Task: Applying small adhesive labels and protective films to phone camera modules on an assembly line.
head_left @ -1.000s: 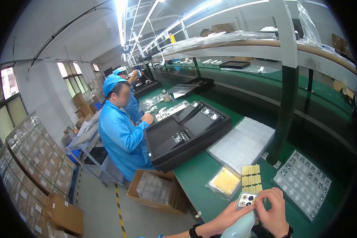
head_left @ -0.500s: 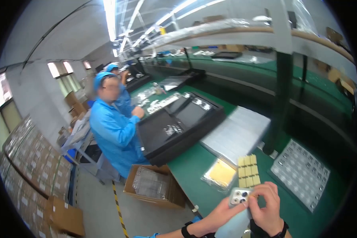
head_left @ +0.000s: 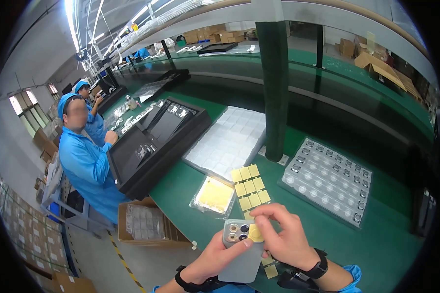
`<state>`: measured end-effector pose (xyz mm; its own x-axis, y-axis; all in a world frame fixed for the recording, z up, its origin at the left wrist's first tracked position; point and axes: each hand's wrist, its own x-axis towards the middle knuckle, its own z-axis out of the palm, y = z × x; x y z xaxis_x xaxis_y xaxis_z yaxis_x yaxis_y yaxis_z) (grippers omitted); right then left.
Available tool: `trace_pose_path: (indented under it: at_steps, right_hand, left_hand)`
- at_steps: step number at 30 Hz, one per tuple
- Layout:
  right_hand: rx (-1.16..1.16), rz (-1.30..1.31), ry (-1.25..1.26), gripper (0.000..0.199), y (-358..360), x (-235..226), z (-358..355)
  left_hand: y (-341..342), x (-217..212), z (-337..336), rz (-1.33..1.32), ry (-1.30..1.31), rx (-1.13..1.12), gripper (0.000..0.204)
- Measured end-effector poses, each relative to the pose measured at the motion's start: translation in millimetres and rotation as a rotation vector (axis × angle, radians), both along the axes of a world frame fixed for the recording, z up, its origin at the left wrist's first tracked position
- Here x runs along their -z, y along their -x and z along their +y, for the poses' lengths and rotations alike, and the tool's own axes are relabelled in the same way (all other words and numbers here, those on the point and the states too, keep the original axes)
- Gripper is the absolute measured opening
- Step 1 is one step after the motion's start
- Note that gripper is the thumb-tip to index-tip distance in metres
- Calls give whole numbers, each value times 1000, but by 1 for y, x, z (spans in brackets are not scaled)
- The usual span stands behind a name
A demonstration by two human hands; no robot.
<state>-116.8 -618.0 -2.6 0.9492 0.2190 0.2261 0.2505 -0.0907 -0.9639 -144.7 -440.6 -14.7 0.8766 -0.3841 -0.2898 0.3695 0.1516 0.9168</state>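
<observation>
My left hand (head_left: 212, 258) grips a pale grey-blue smartphone (head_left: 242, 266), its back facing up and its camera lenses at the top. A small yellow square sticker (head_left: 255, 234) with a round outline covers the right part of the camera area, and my left thumb tip reaches its lower edge. My right hand (head_left: 286, 239) is bent over the phone's upper right corner, thumb and index finger together just above the sticker. What lies between those fingertips is hidden. Beyond the phone lies a sheet of yellow square stickers (head_left: 250, 185); more yellow squares (head_left: 271, 270) show by its right side.
A bag of yellow pieces (head_left: 214, 194) lies beside white trays (head_left: 227, 136). Right of the green post (head_left: 274, 88) is a clear tray with round parts (head_left: 327, 183). A black tray (head_left: 151, 146) stands left, near a co-worker in blue (head_left: 83, 151). A carton (head_left: 142, 222) sits below the table edge.
The view has swung right, so things sit further left. A yellow square now shows over the right part of the phone's camera area. My right fingers have moved up from the lenses.
</observation>
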Motion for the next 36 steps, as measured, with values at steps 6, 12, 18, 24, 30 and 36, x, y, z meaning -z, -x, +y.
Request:
trace_pose_path:
  at_steps: [6,12,18,24,30,36]
  right_hand:
    - [-212,194,-68,15,-16,-4,-12]
    - [-145,383,-40,23,-3,-4,-6]
    - [-249,358,-2,17,2,-11,-4]
    - [-168,126,158,16,-10,4,-1]
    - [-124,419,51,13,-12,6,-13]
    - [-47,562,59,18,-3,38,-20]
  left_hand:
    - [-6,1,-1,68,174,64,38]
    - [2,8,-6,-50,64,37,35]
    - [9,22,-7,-35,129,-77,24]
    - [5,44,-29,72,340,-164,25]
    - [-8,55,-47,251,516,-184,27]
    - [-9,82,-47,336,548,-121,23]
